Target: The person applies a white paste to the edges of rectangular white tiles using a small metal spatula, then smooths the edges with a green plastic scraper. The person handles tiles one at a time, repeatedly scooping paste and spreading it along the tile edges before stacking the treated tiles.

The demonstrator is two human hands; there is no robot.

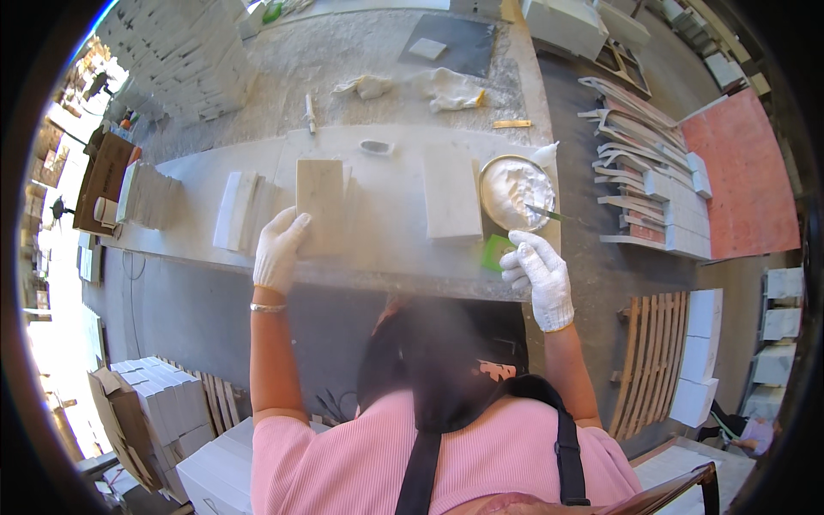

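Note:
My left hand [281, 251], in a white knit glove, grips the lower left edge of a pale stone tile [320, 190] at the worktable. Another tile's edge shows just right of it. On the right, my right hand [541, 279], also gloved, has its fingers curled together; whatever they may hold is hidden. Beside those fingertips lies a small green pad [495, 251]. Just beyond it stands a round bowl [486, 210] of white paste [515, 190], with a thin-bladed knife [539, 210] resting in it. Left of the bowl lies a stack of pale tiles [452, 197].
More tiles [233, 210] lean in a group left of my left hand. Behind are a small grey block [376, 148], a white marker-like stick [310, 113] and crumpled gloves [451, 88]. A rack of curved strips [635, 172] stands right of the table [386, 257], above a wooden pallet [650, 360].

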